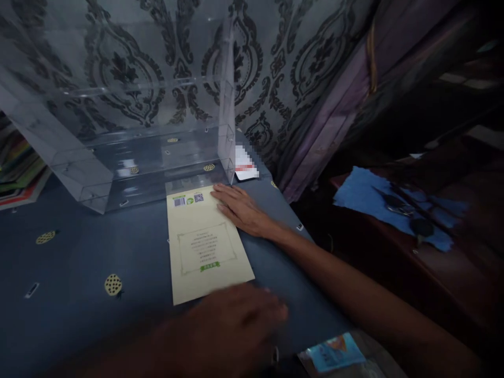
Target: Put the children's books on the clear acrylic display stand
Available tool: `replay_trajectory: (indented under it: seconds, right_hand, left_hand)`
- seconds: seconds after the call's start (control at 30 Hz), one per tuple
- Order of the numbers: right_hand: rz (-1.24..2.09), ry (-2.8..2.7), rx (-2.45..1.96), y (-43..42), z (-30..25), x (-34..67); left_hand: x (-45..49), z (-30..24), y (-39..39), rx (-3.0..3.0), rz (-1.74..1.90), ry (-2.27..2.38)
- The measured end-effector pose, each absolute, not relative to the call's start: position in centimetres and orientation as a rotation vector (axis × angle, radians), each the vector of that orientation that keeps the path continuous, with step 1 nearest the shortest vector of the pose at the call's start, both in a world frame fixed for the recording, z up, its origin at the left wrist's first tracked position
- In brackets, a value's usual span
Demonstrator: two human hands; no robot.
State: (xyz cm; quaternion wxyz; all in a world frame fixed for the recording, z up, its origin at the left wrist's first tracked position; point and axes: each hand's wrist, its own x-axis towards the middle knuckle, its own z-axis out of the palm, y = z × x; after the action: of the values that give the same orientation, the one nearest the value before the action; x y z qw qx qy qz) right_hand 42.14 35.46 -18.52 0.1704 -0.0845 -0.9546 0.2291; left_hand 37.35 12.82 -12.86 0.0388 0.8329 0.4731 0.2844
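A pale yellow booklet [205,247] lies flat on the blue patterned tablecloth [79,262], its printed cover upside down to me. My right hand [242,210] rests flat on the booklet's far right corner, fingers stretched out together. My left hand [232,325] is blurred, low in the picture, over the booklet's near edge; its fingers are smeared by motion. A clear acrylic case [129,142] stands just beyond the booklet.
A stack of colourful books [19,168] lies at the far left. Patterned curtains [283,68] hang behind. A white and red card [246,168] sits beside the case. A blue cloth [374,199] lies on a dark wooden surface at right. A small blue packet [334,352] is near my right forearm.
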Motion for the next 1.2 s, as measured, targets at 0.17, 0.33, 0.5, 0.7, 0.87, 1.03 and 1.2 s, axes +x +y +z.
replay_trajectory:
  seconds: [0.17,0.33,0.5,0.7,0.87,1.03,1.2]
  right_hand:
    - [0.651,-2.697,-0.244,35.4,-18.4,42.0]
    - [0.653,-2.676,-0.236,35.4,-18.5,41.9]
    - [0.620,-2.662,-0.214,35.4,-18.7,41.7]
    - [0.616,-2.674,-0.206,35.6,-18.8,41.7]
    - [0.622,-2.701,-0.226,35.5,-18.4,41.9]
    - [0.625,-2.719,-0.250,35.4,-18.2,41.9]
    - [0.607,-2.714,-0.246,35.5,-18.4,41.7]
  left_hand:
    - [30.1,-10.4,17.0,2.281,0.902,1.918]
    - [26.2,-14.3,19.7,2.363,0.776,2.031]
    - [26.4,-16.2,19.5,2.450,0.713,1.973]
    - [27.7,-15.8,18.4,2.537,0.665,1.735]
    - [29.8,-15.0,16.6,2.574,0.611,1.554]
    - [31.3,-14.5,15.3,2.561,0.540,1.451]
    - [31.5,-14.5,15.2,2.565,0.586,1.442]
